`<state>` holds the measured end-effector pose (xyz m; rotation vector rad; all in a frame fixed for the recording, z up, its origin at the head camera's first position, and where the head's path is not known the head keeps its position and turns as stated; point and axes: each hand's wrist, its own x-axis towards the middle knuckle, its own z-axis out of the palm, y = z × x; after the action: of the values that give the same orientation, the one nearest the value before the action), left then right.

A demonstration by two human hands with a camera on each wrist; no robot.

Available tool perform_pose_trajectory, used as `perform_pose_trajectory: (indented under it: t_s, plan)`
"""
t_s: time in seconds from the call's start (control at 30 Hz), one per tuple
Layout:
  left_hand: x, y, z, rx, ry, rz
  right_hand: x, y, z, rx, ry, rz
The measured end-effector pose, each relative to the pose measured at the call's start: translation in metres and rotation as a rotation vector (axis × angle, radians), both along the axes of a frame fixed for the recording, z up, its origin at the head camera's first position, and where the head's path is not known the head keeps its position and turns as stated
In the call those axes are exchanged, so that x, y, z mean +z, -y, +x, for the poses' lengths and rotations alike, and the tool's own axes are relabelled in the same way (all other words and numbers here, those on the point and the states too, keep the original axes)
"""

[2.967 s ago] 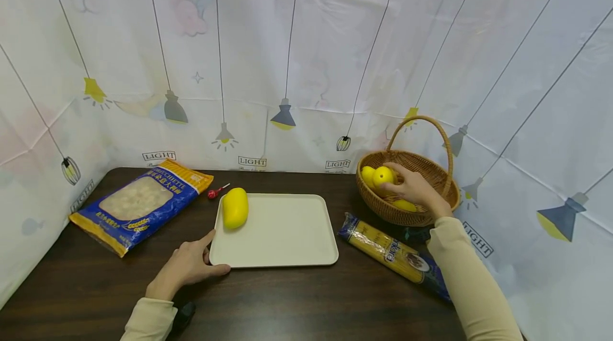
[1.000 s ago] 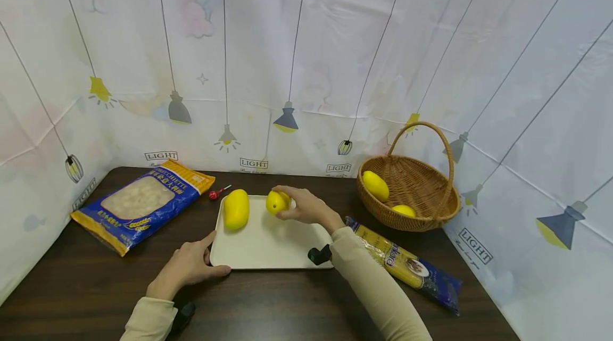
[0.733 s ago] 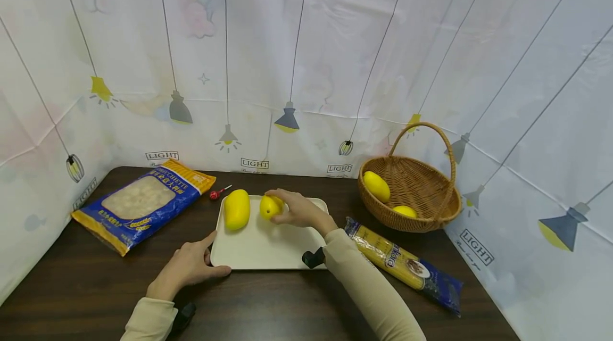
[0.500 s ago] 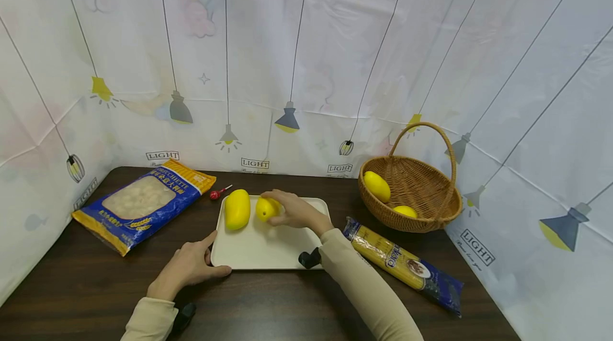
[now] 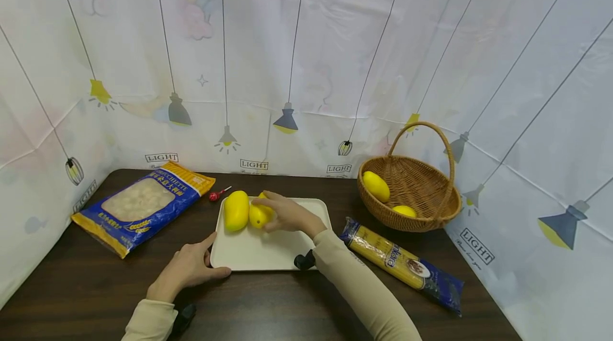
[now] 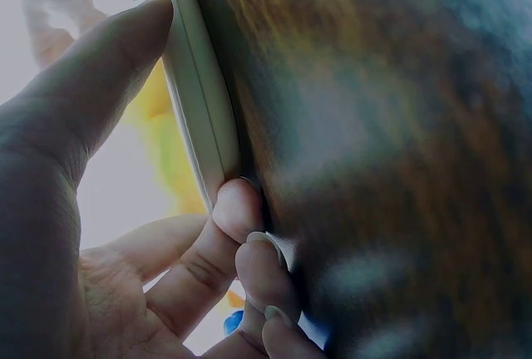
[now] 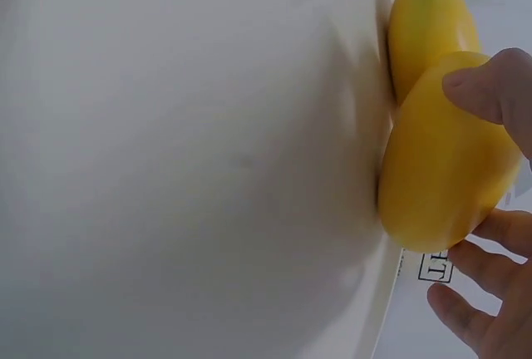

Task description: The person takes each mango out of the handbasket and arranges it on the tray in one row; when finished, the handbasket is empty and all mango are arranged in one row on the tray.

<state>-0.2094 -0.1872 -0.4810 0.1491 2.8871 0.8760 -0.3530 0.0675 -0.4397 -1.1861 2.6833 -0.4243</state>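
My right hand [image 5: 289,216] grips a yellow lemon [image 5: 259,215] at the left part of the cream tray [image 5: 297,250]. Right beside it on the tray lies a larger yellow mango [image 5: 236,211]. The right wrist view has the lemon [image 7: 449,155] between thumb and fingers, overlapping the mango [image 7: 428,27]. My left hand [image 5: 188,266] holds the tray's near left corner, thumb along the front edge and fingers at the left side. In the left wrist view, the thumb and fingertips meet the tray's rim [image 6: 195,85].
A wicker basket [image 5: 421,184] with two more yellow fruits stands at the back right. In front of it lies a long pack of spaghetti [image 5: 390,256]. To the left are a blue and yellow pasta bag [image 5: 143,202] and a red lollipop [image 5: 215,195]. A printed curtain backs the table.
My right hand has taken the lemon out of the basket and carried it left over the tray, then lower and up to the mango. The left hand has stayed at the tray corner.
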Motion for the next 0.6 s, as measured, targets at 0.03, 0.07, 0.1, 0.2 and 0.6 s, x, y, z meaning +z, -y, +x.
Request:
perform_pose_trajectory:
  t_s: [0.03, 0.07, 0.1, 0.2, 0.6]
  plan:
    - [-0.0002, 0.0, -0.0001, 0.002, 0.004, -0.001, 0.0, 0.0007, 0.0008, 0.004, -0.002, 0.007]
    - [-0.0004, -0.0001, -0.0003, 0.003, 0.005, -0.004, 0.0003, 0.0013, 0.0014, 0.012, -0.006, 0.009]
    - [-0.0004, -0.0002, -0.0001, 0.004, 0.009, -0.006, 0.0, 0.0017, 0.0016, 0.02, -0.015, 0.012]
    - [-0.001, -0.0001, -0.0004, 0.005, 0.011, -0.011, -0.0007, 0.0032, 0.0022, 0.037, -0.033, 0.018]
    - [-0.0018, -0.0005, -0.0023, 0.02, 0.025, 0.012, 0.0002, 0.0062, 0.0001, 0.065, -0.104, 0.043]
